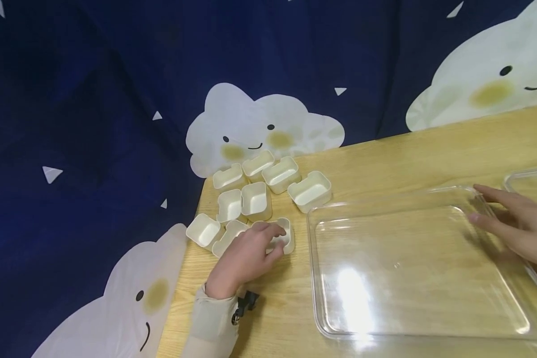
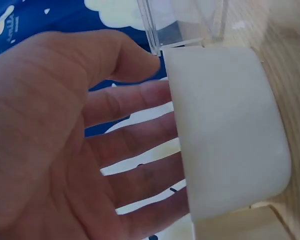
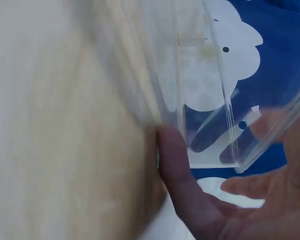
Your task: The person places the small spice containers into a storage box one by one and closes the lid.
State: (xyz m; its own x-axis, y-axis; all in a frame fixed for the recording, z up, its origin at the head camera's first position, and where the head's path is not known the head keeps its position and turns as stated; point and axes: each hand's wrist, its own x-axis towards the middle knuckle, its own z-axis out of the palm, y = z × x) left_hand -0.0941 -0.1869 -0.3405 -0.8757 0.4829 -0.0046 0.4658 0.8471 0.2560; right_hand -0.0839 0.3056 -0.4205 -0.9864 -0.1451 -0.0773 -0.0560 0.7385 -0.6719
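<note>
Cream cup (image 1: 288, 239), one: clear tray's (image 1: 407, 278) nine o'clock; probably light, stiff, smooth; best pinched across its wall. My left hand (image 1: 248, 253): loosely spread there. My right hand (image 1: 521, 223): spread, tray's two o'clock.

Head view forward-down, wrist views close

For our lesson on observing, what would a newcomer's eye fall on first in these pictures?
A newcomer would probably notice the smiling white clouds on the dark blue cloth beyond the wooden table first. Next, perhaps, comes the large clear tray, with bright glare on it and the right hand at its right side. Left of it, cream cups cluster, the left hand over some.
</note>
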